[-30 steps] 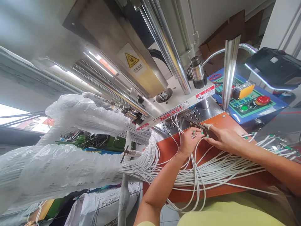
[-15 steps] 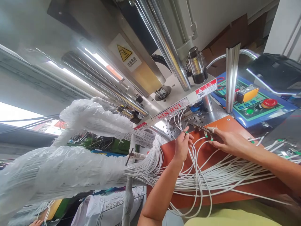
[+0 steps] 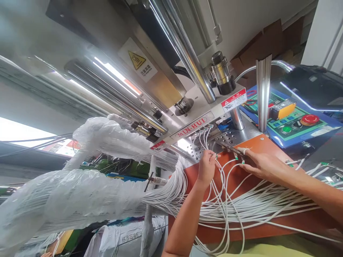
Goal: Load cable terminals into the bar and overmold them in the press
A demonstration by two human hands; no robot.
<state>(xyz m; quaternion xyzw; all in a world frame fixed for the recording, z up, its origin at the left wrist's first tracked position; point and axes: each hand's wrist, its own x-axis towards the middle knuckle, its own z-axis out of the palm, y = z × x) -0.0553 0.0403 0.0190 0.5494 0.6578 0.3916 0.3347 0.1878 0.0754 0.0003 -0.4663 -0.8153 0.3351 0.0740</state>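
My left hand [image 3: 207, 166] is closed in a pinch on a white cable with a small green end, just in front of the press [image 3: 191, 128]. Several white cables [image 3: 205, 137] run into the press under its label. Over the orange board [image 3: 268, 142], my right hand [image 3: 255, 162] grips a slim dark metal tool [image 3: 230, 147] whose far end reaches the perforated metal plate [image 3: 226, 137]. Green cable ends [image 3: 236, 157] lie beside the tool and near my right fingers. A wide bundle of white cables [image 3: 241, 207] crosses the board beneath my forearms.
At the right is a blue control panel [image 3: 321, 132] with a red button, behind a metal post [image 3: 264, 94]. Plastic-wrapped cable bundles [image 3: 80, 196] fill the left. Shiny vertical rods [image 3: 184, 50] stand above the press. A white sack [image 3: 128, 237] lies below left.
The view has shifted slightly. My left hand still pinches the cable end, its fingers turned a little; my right hand keeps its grip on the tool.
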